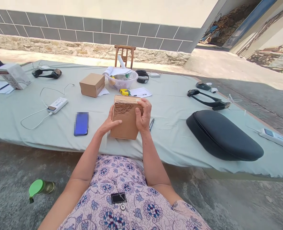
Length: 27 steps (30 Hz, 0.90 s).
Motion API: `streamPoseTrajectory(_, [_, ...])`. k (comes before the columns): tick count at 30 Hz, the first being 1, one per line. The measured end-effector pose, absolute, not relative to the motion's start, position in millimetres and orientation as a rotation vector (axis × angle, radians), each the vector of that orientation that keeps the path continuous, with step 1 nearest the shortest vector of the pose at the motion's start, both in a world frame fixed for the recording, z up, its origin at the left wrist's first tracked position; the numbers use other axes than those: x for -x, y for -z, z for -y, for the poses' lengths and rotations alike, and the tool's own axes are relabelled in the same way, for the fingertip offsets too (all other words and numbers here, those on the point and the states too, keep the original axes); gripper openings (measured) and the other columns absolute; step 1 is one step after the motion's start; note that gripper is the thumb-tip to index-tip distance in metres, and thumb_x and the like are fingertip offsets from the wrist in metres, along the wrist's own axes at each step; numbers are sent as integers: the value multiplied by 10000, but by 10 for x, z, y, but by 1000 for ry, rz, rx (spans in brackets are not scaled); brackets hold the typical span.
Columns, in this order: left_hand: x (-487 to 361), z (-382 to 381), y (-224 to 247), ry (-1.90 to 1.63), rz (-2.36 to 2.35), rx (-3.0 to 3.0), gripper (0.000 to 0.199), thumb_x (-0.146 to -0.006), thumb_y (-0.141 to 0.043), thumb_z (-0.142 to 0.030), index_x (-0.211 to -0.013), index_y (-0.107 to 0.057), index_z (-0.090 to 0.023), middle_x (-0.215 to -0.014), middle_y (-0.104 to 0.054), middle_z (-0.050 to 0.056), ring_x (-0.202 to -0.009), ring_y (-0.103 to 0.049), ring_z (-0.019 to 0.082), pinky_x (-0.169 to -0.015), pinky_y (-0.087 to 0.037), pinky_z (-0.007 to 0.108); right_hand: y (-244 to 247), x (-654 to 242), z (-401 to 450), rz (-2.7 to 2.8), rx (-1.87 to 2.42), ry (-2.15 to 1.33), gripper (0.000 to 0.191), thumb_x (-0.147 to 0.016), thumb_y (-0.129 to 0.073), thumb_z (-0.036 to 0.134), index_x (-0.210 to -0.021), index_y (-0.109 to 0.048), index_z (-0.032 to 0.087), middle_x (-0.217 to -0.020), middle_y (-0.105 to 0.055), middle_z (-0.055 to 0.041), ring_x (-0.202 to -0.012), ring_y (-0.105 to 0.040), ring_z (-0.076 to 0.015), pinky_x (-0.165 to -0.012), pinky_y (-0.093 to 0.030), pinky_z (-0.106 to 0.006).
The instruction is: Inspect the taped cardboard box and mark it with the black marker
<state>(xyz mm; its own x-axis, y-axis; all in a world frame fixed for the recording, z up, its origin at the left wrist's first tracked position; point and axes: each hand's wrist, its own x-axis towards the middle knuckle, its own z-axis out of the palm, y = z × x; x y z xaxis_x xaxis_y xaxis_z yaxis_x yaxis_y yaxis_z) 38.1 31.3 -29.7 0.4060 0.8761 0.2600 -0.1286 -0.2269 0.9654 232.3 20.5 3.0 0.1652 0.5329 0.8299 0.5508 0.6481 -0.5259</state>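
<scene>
From the head camera, a stack of flat cardboard pieces (125, 117) stands upright on the near edge of the cloth-covered table (170, 105). The left hand (109, 124) grips its left side, the right hand (143, 115) wraps its top right edge. A blue phone (81, 123) lies just left, a pen (151, 124) just right.

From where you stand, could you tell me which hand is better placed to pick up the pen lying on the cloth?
Right. The right hand grips the cardboard box on the side nearest the pen; the left hand is on the box's far side.
</scene>
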Motion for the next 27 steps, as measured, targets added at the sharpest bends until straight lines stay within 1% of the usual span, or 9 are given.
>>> streamPoseTrajectory(3, [-299,-286,446,-1007,-667,-1490,1285,-702,-811,-525,-1611,63,-277,-1664,-242,147,-1487,-347,349,-1207,-325,524,-18,-2349,-202,1477,917,-34,387,-992,-450,503,-1268,-588,270,-1437,-516,-104,-1393,-467,-240,-1205,-341,-499])
streamPoseTrajectory(7, [-291,-289,512,-1058,-682,-1525,1239,-704,-805,-538,-1615,2,-304,-1656,-266,122,-1496,-324,347,-1223,-297,521,112,-2549,-182,1369,974,-285,562,-991,-340,597,-1447,-454,290,-1518,-476,-77,-1428,-442,-230,-1163,-392,-452])
streamPoseTrajectory(9, [-307,-292,515,-1079,-689,-1534,1223,-710,-802,-532,-1616,-15,-302,-1654,-272,112,-1503,-308,346,-1231,-285,515,229,-2699,-148,1244,1237,-326,538,-991,-350,538,-1428,-487,256,-1483,-507,-93,-1406,-452,-228,-1143,-399,-435])
streamPoseTrajectory(12, [-327,-289,523,-1116,-685,-1538,1198,-728,-792,-514,-1618,-18,-303,-1664,-253,94,-1514,-285,343,-1241,-272,511,416,-2887,-62,1171,2004,-315,435,-929,-496,337,-1329,-612,213,-1465,-498,-135,-1425,-395,-243,-1172,-328,-400])
streamPoseTrajectory(15, [-339,-289,538,-1124,-680,-1524,1201,-728,-794,-502,-1618,-13,-303,-1661,-260,92,-1506,-300,345,-1240,-272,517,559,-2962,31,1092,2191,-327,416,-860,-584,255,-1255,-682,173,-1470,-453,-202,-1423,-358,-356,-1156,-302,-498])
streamPoseTrajectory(18, [-349,-302,551,-1119,-686,-1512,1205,-725,-793,-504,-1618,-10,-298,-1649,-285,101,-1493,-327,349,-1231,-282,529,626,-2964,77,1066,2222,-348,359,-845,-575,208,-1165,-735,216,-1348,-532,-175,-1325,-446,-359,-1091,-356,-510])
streamPoseTrajectory(21, [-359,-318,561,-1125,-711,-1523,1182,-733,-782,-507,-1617,-23,-305,-1646,-294,92,-1501,-313,345,-1235,-272,528,644,-2977,73,1048,2179,-391,353,-828,-521,149,-1069,-770,216,-1164,-598,-143,-1126,-567,-299,-1004,-419,-459])
streamPoseTrajectory(24, [-365,-325,561,-1131,-733,-1531,1162,-739,-773,-509,-1617,-39,-307,-1651,-284,83,-1510,-295,342,-1238,-269,518,643,-3014,50,1017,2059,-440,330,-820,-492,183,-986,-777,173,-934,-621,-97,-933,-601,-242,-902,-466,-403])
streamPoseTrajectory(27, [-368,-324,557,-1128,-744,-1541,1165,-737,-770,-525,-1618,-43,-301,-1660,-268,84,-1516,-281,349,-1239,-269,515,591,-3040,44,955,1901,-469,423,-856,-429,290,-1131,-718,150,-832,-610,-43,-796,-592,-181,-759,-498,-318])
